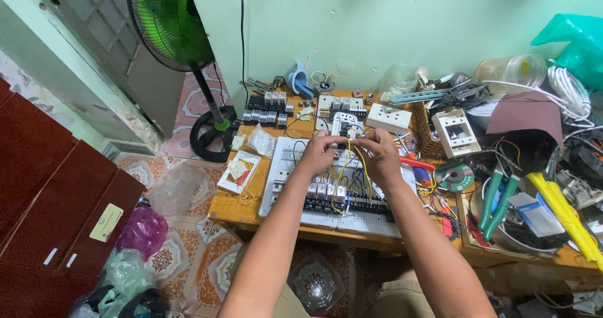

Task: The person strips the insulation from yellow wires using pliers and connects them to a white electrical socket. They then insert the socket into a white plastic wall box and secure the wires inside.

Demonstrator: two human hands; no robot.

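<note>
Nearest the person, both forearms reach over the front edge of the wooden table point(239, 208). The left hand point(318, 153) and right hand point(375, 154) meet close together over a white wiring board point(286, 161), fingertips curled in as if pinching yellow wires point(353, 164) at a small white breaker module point(343, 124); just what each pinch holds is too small to tell.

Directly beneath the hands sits a row of relays point(326, 191) with more yellow wire looping between them. To do this well, I'd judge each lead should be kept short and seated fully, with fingers clear of neighbouring terminals.

Right of the right hand lie green-handled pliers point(499, 198) and a grinding disc point(455, 176). Beyond the left hand, black modules point(267, 107) sit in a block; farther left stands a green fan point(169, 22).
</note>
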